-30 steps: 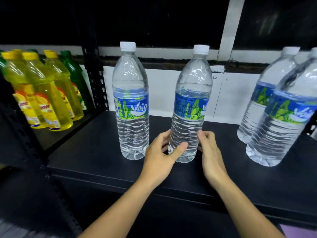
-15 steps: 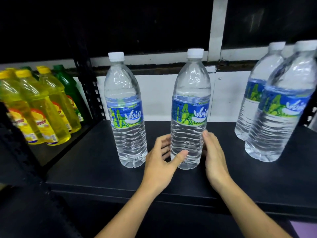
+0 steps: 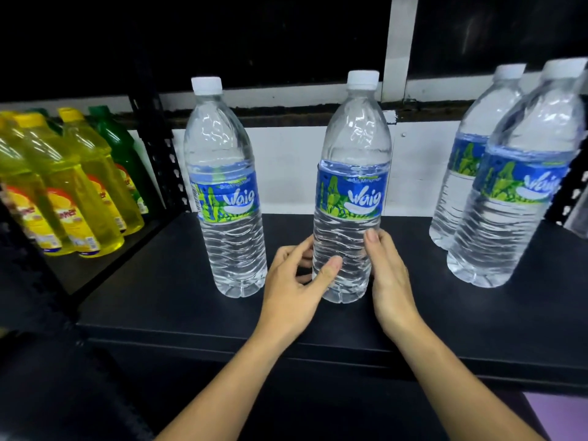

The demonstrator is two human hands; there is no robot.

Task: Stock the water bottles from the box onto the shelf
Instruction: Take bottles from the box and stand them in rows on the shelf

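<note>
Both my left hand [image 3: 292,291] and right hand [image 3: 388,281] clasp the clear blue-labelled plastic water bottle [image 3: 350,138]; I've turned its label forward. It looks stocked, near the front edge of the black shelf [image 3: 159,313].

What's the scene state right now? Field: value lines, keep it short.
left grip: hand holds centre bottle low down, thumb across its front
right grip: hand holds the same bottle from the other side
centre bottle: upright, base on shelf, label facing the camera
left bottle: upright, apart from the centre one
right front bottle: upright, partly hiding right rear bottle
next bay: yellow bottles, green bottle
box: not in view
</note>
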